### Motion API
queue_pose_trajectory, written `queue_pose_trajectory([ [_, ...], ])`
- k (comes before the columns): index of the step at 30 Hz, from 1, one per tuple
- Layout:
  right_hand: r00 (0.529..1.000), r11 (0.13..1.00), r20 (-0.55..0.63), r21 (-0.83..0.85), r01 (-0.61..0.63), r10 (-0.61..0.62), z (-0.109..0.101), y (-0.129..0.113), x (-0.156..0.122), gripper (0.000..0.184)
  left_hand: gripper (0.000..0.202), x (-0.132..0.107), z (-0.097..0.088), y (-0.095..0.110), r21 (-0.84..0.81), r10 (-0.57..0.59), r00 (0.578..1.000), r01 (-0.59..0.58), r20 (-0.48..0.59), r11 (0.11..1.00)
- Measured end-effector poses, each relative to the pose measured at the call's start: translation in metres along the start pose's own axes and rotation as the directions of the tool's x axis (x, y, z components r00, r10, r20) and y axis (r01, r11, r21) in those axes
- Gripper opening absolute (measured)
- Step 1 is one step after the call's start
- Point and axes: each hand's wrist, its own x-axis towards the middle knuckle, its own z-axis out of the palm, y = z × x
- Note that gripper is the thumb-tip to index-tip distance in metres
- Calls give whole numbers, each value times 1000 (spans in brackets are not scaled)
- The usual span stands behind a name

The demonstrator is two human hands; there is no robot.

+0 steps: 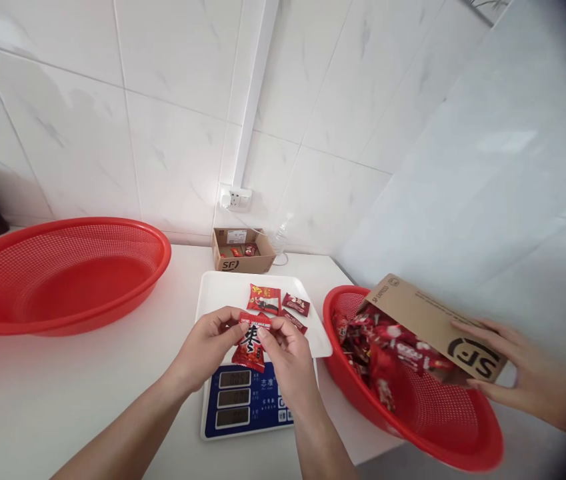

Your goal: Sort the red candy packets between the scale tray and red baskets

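Note:
A small red snack packet [249, 347] with black lettering is pinched by its top edge between my two hands. My left hand [213, 343] grips the packet's upper left, and my right hand [290, 347] its upper right, both closed. The packet hangs over the front of a digital scale [257, 417] with a blue panel. Behind my hands, on the scale's white tray [217, 287], lie several packets: a larger red and yellow packet [265, 299], a dark red packet [295, 305] and another one [294, 322] partly covered by my right hand.
At right, another person's hand [513, 360] tilts an SF cardboard box [427, 320], red packets spilling into a red basket [483, 440]. A second red basket [77, 323] stands left. Against the wall sit a small cardboard box [247, 262] holding packets and a socket [236, 198].

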Motion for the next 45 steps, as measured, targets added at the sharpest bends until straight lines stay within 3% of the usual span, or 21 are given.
queue_pose_trajectory([
  [16, 1000, 998, -25, 60, -7, 9, -2, 11, 5, 17, 24, 1, -1, -2, 61, 37, 998, -40, 48, 997],
  [22, 999, 996, -34, 85, -25, 28, 0, 13, 7, 18, 26, 4, 1, -4, -27, -11, 1000, 12, 27, 1000],
  [30, 993, 951, 50, 286, -120, 110, 0, 12, 7, 18, 17, 6, 0, -6, -137, -33, 999, 38, 37, 990],
  [37, 997, 969, 37, 234, -81, 75, 2, 14, 9, 15, 17, 5, -1, -2, -151, -49, 999, 51, 19, 987],
  [45, 994, 977, 44, 184, -104, 97, 0, 9, 5, 22, 24, 4, 0, 0, -6, -7, 1000, 8, 24, 1000],
])
